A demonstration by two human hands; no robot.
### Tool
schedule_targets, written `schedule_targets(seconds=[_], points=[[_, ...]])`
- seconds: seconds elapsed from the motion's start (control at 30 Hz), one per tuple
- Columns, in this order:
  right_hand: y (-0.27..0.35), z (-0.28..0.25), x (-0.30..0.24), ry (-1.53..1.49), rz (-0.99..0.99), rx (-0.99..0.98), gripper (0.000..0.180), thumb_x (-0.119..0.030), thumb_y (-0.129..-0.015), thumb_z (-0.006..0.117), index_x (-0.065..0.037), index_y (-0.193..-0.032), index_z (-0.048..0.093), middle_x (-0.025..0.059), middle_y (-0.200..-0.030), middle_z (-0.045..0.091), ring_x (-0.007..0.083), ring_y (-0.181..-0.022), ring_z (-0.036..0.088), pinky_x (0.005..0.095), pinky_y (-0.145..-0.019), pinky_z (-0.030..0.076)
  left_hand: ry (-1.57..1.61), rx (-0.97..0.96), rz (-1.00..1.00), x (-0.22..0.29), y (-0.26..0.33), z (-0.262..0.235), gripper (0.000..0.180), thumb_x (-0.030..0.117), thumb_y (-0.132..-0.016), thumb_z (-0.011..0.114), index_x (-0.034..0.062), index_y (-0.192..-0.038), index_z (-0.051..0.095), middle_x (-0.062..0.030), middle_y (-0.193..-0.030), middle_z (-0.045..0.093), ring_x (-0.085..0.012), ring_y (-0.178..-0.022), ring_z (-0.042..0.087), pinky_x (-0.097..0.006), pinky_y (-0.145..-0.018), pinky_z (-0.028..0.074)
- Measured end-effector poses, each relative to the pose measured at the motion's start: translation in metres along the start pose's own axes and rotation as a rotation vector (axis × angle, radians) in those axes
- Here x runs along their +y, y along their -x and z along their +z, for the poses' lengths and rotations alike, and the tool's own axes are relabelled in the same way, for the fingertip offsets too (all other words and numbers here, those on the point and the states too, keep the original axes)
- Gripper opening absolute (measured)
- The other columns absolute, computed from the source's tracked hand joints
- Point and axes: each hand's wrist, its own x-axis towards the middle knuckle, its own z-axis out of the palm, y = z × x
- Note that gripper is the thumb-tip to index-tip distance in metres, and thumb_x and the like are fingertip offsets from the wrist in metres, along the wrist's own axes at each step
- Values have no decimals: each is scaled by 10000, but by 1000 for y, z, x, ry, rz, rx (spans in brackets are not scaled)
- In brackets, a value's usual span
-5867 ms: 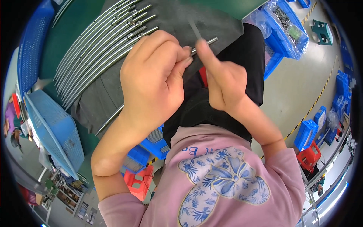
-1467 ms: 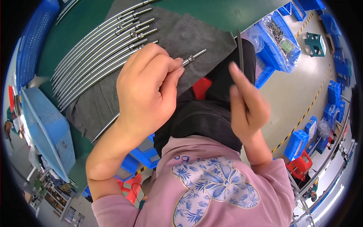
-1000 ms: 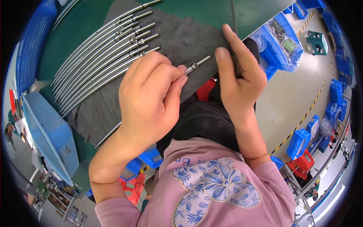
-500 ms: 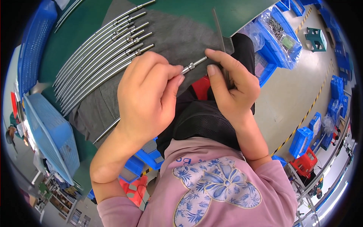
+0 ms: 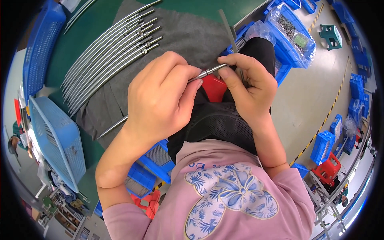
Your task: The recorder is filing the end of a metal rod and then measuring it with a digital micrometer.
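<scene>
top: pink shirt (image 5: pixel 224 208), pushed-up sleeves | print: blue-and-white floral butterfly (image 5: pixel 230 198) | lap: black mesh apron (image 5: pixel 214 124)

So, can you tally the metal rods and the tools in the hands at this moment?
Metal rods laid in a row on the grey mat: 7
Metal rod held in the left hand: 1
Thin flat metal strip held in the right hand: 1
Total: 9
</scene>
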Motion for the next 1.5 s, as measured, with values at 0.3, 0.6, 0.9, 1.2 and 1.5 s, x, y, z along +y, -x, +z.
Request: schedule_targets(seconds=[0.3, 0.6, 0.9, 1.2, 1.5], points=[[3, 7, -4, -84, 2, 75, 135, -25, -783, 726, -19, -905, 667, -48, -519, 418, -5, -455, 320, 187, -424, 234, 17, -19, 26, 3, 1, -4, 159, 9, -685, 707, 25, -805, 603, -76, -769, 537, -259, -605, 558, -344, -525, 439], [-18, -6, -6, 68, 41, 284, 85, -30, -815, 658, -1, -894, 666, -30, -642, 547, 4, -519, 395, 189, -467, 292, 121, -58, -40, 8, 1, -9, 116, -12, -731, 680, 11, -812, 600, -88, -766, 534, -269, -602, 561, -344, -522, 438], [0, -4, -12, -101, -168, 12, 64, -14, -852, 622, 30, -876, 661, 39, -632, 603, 65, -519, 510, 198, -477, 378, 329, -75, -99, 15, -7, -18, 53, -28, -770, 660, -10, -804, 623, -92, -720, 526, -239, -564, 536, -319, -498, 411], [1, 3, -17, -176, -127, -8, 79, -12, -866, 604, 33, -892, 664, 60, -702, 646, 68, -565, 548, 202, -512, 411, 224, -4, 1, 11, -11, -34, 40, -25, -802, 622, -25, -840, 633, -61, -727, 547, -159, -597, 503, -255, -526, 383], [9, 27, -38, -273, -77, -325, 195, -110, -911, 547, 4, -1002, 677, 96, -640, 588, 175, -551, 576, 275, -529, 442, 1288, 774, -78, -1, -55, -183, 236, 171, -996, 375, -27, -948, 496, -54, -735, 426, -132, -574, 417, -251, -526, 341]])
